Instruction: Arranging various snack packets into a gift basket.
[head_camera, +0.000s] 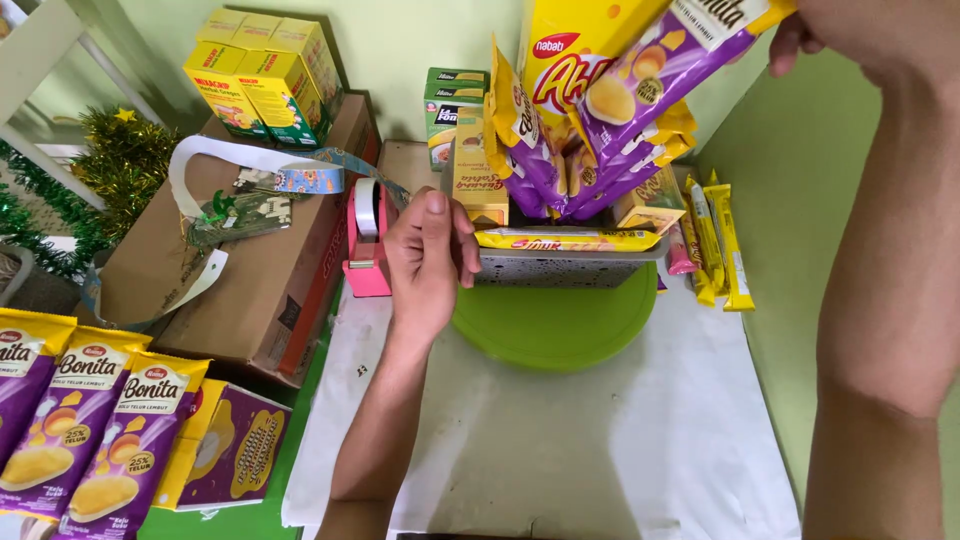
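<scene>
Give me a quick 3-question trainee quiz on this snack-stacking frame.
1. True or false: the left hand touches the long yellow wafer bar.
2. What does the right hand hold? A) purple-and-yellow snack packet B) pink tape dispenser C) green plate
3. What stands directly left of the left hand?

Key: 1. true, at the bar's left end. 2. A, the purple-and-yellow snack packet. 3. The pink tape dispenser, in front of the brown cardboard box; the green plate lies under the stack.
</scene>
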